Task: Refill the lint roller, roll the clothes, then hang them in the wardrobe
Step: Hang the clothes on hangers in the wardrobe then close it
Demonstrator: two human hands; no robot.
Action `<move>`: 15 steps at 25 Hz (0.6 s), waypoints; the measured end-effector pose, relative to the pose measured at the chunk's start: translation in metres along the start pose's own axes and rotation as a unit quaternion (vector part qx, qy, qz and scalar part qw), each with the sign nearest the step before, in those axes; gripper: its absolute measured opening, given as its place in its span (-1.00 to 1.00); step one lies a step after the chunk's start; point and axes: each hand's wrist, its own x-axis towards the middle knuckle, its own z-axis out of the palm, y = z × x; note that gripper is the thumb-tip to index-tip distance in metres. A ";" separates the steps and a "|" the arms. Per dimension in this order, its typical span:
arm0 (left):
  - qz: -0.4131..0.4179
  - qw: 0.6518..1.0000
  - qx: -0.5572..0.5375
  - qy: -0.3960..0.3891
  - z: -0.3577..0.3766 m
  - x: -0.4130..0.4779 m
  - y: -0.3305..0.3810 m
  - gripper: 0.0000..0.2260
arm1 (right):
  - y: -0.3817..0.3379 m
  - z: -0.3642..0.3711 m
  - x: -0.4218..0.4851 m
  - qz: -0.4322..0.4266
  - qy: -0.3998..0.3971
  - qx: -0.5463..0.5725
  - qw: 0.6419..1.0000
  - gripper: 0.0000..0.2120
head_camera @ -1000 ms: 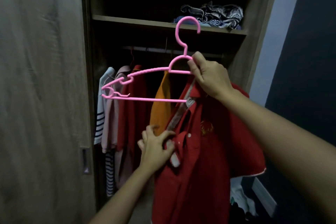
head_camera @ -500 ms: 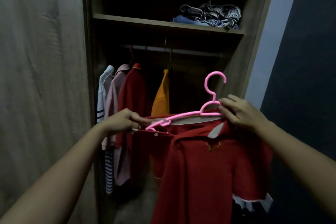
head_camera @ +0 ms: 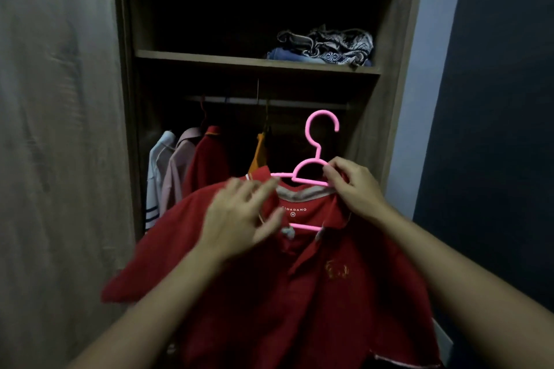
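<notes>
1. Holding the pink hanger (head_camera: 318,150) up before the open wardrobe (head_camera: 389,99), your right hand (head_camera: 356,192) pinches its arch just under the hook, fingers curled round the plastic; the hook stands upright, beneath the rail (head_camera: 299,103) and apart from it.
2. The red shirt (head_camera: 299,293) sits on that hanger, well below the rail; its collar gapes towards you; a GIORDANO label shows inside the neck; the hanger's lower bar crosses the opening.
3. Your left hand (head_camera: 239,219) lies on the collar's left side, fingers stretched and spread, grasping nothing; it is blurred.
4. On the rail, left of the hook, hang a white striped top (head_camera: 159,165), a pink garment (head_camera: 177,171), a red garment (head_camera: 209,159) and an orange garment (head_camera: 259,153).
5. The shelf (head_camera: 239,61) above carries folded clothes (head_camera: 326,45) at its right end; the wardrobe door (head_camera: 60,159) fills your left.
</notes>
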 end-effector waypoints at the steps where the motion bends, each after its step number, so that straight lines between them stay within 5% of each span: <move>1: -0.034 0.999 0.016 0.000 -0.005 0.003 -0.016 -0.47 | 0.001 -0.003 0.000 -0.014 0.008 0.018 1.000 -0.80; 5: -0.066 0.990 -0.056 -0.115 -0.027 0.013 -0.060 -0.46 | -0.004 -0.010 0.003 -0.079 0.020 0.027 0.996 -0.76; 10: -0.115 0.976 -0.183 -0.032 -0.054 0.016 -0.075 -0.79 | 0.029 -0.018 -0.001 -0.098 -0.039 -0.076 0.991 -0.53; 15: -0.131 0.946 -0.182 -0.235 -0.079 0.023 -0.084 -0.84 | 0.042 -0.018 0.001 -0.032 -0.033 -0.001 0.999 -0.66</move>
